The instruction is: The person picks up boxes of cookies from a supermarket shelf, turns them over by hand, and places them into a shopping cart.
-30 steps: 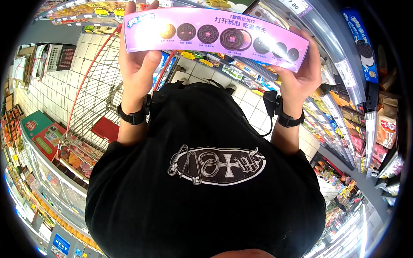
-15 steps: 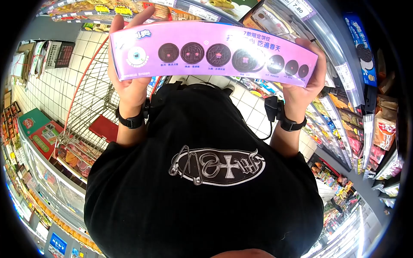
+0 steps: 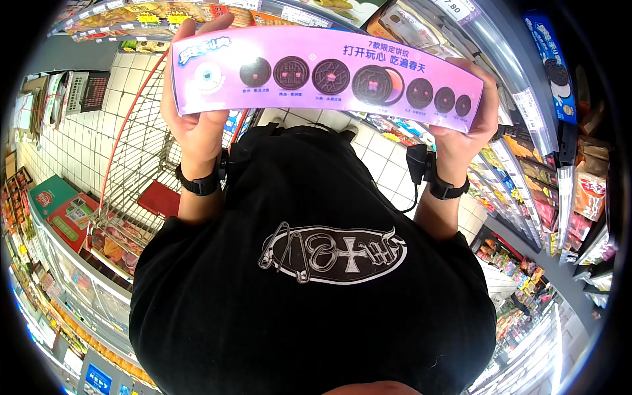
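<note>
A long pink-purple box of cookies (image 3: 329, 76) is held up level in front of me, one end in each hand. Its near side shows several printed dark sandwich cookies in a row and Chinese lettering. My left hand (image 3: 199, 138) grips the left end, thumb below and fingers reaching over the back. Around the right end my right hand (image 3: 464, 141) is closed, its thumb under the lower edge. Parts of the fingers on both hands are hidden behind the box.
A wire shopping cart (image 3: 135, 131) with a red handle or rim stands at my left. Shelves of packaged snacks (image 3: 589, 191) run along the right and the far side, with price tags (image 3: 454, 9). A blue cookie package (image 3: 552, 66) is at the far right.
The box has tilted and shifted slightly, and the glare on it has moved, so its lettering now reads more clearly. Both hands keep their hold.
</note>
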### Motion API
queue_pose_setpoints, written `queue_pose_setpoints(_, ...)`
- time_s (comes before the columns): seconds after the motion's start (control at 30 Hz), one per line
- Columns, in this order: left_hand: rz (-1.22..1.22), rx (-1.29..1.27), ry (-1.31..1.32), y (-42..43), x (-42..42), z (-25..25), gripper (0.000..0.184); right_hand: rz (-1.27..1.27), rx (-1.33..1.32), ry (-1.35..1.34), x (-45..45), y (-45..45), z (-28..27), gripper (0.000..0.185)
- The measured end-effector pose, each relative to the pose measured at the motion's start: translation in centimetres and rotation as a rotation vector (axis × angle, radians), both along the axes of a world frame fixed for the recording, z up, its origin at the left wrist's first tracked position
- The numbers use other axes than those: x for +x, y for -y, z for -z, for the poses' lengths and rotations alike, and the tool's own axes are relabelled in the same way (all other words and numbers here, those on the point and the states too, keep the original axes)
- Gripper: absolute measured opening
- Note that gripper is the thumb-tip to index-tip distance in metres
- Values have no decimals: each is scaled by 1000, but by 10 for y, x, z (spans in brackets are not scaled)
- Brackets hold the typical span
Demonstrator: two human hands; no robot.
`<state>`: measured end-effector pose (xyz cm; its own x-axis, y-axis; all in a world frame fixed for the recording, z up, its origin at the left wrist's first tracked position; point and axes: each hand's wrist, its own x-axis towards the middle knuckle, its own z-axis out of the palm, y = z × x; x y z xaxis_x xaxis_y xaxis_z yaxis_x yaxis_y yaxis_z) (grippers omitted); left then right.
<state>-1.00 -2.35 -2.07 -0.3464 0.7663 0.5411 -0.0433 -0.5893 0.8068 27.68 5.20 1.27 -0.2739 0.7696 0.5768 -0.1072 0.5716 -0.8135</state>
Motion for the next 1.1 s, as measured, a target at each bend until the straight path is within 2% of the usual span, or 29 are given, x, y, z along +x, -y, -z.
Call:
queue_pose_setpoints(0.13,-44,-82,-38,4,-7,3,91,57,-79,-20,1,1,3,88)
queue_pose_setpoints(0.17,16,-72,-48,3,-10,6,92,94,-118,-25,1,1,4,87)
queue_pose_setpoints(0.27,32,-52,-86,1,-10,3,86,34,-159,-21,0,-1,3,81)
queue_pose_setpoints(0.33,26,-76,-61,0,-6,-5,74,7,-180,-19,-2,-3,4,78)
queue_pose_setpoints(0.37,25,-75,-59,-1,-7,-4,74,7,-181,-49,-6,-5,5,75)
queue_pose_setpoints(0.47,103,-191,80,-5,-8,0,53,-11,-139,-33,-16,-7,4,71)
queue_pose_setpoints(0.57,20,-301,34,-5,-4,-5,62,-23,-57,58,-21,-10,4,74)
queue_pose_setpoints(0.67,-19,-296,58,-6,-11,4,57,-36,21,151,-23,-11,2,86)
queue_pose_setpoints(0.87,-3,-335,123,-1,-12,2,57,-81,-26,144,-26,-12,4,91)
queue_pose_setpoints(0.97,32,-332,183,0,-10,-1,57,-28,8,124,-24,-15,9,88)
queue_pose_setpoints(1.1,193,-331,109,5,-10,-5,52,104,-45,25,-23,-13,11,79)
